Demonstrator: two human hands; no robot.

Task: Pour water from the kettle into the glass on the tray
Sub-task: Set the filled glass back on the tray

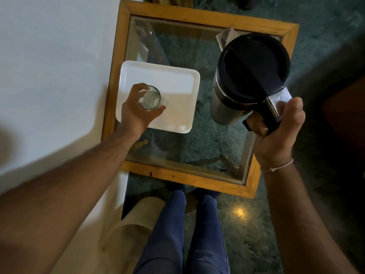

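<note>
A clear glass point(149, 97) stands upright on the left part of a white rectangular tray point(177, 86), seen from above. My left hand point(136, 111) wraps around the glass from the near left side. A steel kettle point(250, 74) with a black lid hangs above the right side of the table, held upright. My right hand point(276, 127) grips its black handle, with the thumb next to the shiny lid button. The kettle is apart from the glass, well to its right. The lid is closed.
The tray lies on a small glass-topped table with a wooden frame point(189, 178). A white wall point(49, 66) runs along the left. A brown packet point(227, 38) lies behind the kettle. My legs in blue trousers point(189, 234) stand before the table on a dark speckled floor.
</note>
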